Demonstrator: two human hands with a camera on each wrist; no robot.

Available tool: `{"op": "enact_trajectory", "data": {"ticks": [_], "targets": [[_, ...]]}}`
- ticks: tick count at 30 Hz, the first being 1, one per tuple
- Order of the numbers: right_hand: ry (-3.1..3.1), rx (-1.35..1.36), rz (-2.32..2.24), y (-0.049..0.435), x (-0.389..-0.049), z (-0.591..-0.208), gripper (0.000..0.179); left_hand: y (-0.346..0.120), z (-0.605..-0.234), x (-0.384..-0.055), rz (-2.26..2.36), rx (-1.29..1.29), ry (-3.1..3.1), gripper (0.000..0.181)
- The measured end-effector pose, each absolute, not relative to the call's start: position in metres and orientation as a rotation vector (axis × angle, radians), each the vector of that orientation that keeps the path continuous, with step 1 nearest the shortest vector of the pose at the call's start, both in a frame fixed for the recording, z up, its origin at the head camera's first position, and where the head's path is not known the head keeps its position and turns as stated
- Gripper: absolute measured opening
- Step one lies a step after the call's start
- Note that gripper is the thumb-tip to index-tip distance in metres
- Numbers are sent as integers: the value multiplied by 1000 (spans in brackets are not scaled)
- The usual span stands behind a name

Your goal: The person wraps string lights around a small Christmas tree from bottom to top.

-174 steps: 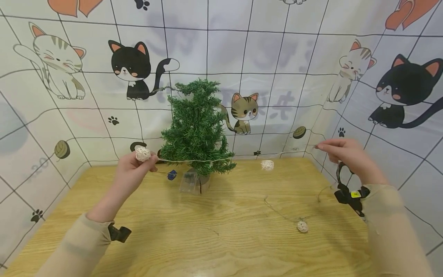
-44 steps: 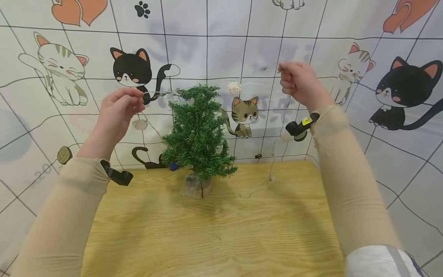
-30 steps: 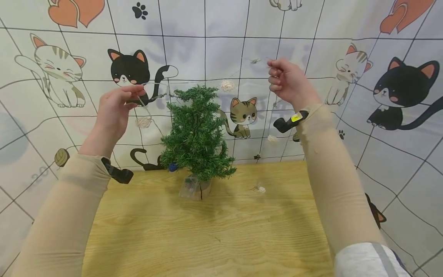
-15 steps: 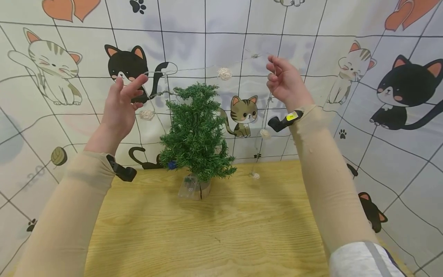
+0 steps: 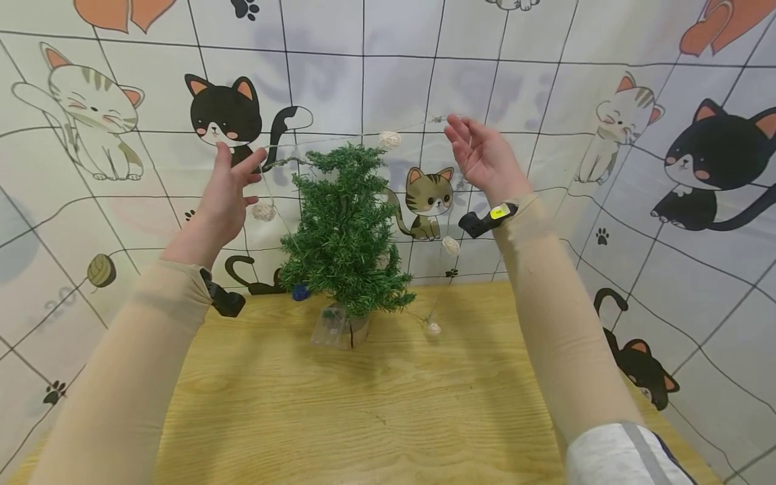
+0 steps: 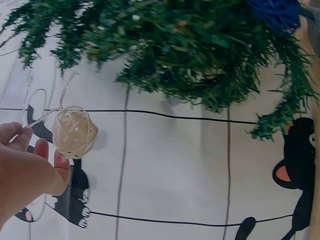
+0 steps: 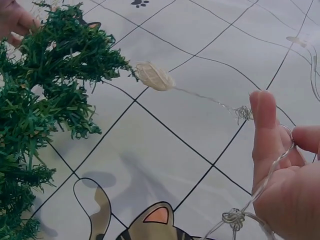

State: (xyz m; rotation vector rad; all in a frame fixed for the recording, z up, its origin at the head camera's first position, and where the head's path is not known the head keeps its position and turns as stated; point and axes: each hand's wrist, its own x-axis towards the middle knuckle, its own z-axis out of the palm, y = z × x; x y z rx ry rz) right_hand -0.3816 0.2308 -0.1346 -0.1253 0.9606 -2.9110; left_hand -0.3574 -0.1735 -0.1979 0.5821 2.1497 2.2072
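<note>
A small green artificial Christmas tree (image 5: 345,236) stands at the table's back. A clear wire string light with woven balls spans above its top, one whitish ball (image 5: 391,139) hanging right of the tip. My left hand (image 5: 221,199), left of the tree, has its fingers spread; the wire runs over them and another woven ball (image 6: 74,132) hangs beside the fingertips. My right hand (image 5: 481,158) is raised at the right with fingers nearly straight. Wire passes across its fingers near the thumb, with a wire knot (image 7: 233,218) below. More balls (image 5: 451,245) dangle beneath it.
A blue woven ball (image 5: 300,292) hangs at the tree's lower left. A clear battery box (image 5: 329,327) leans by the tree's base on the wooden table (image 5: 376,417). Cat-printed white cloth (image 5: 327,81) covers the walls behind and beside. One ball (image 5: 434,328) is near the tabletop.
The string light was lifted from low before the tree to above its top. Lately both hands have moved inward and loosened their pinching fingers; the hanging balls have shifted left at the right side.
</note>
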Motion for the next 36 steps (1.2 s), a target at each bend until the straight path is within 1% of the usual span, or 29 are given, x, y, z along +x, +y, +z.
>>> {"op": "enact_trajectory", "data": {"ticks": [11, 16, 20, 26, 34, 36], "targets": [[1026, -102, -2893, 228, -390, -155, 35, -169, -225, -378, 1956, 484, 2305, 88], [1081, -57, -2866, 237, -389, -172, 46, -166, -234, -380, 1799, 467, 2371, 90], [1171, -46, -2817, 246, -386, -191, 51, -164, -242, -382, 1689, 491, 2412, 91], [1460, -65, -2673, 263, -375, -218, 54, -157, -253, -388, 1591, 511, 2424, 93], [1812, -56, -2448, 285, -348, -246, 58, -152, -260, -390, 1569, 457, 2423, 96], [1859, -56, -2410, 288, -341, -252, 56, -152, -260, -390, 1565, 462, 2423, 96]]}}
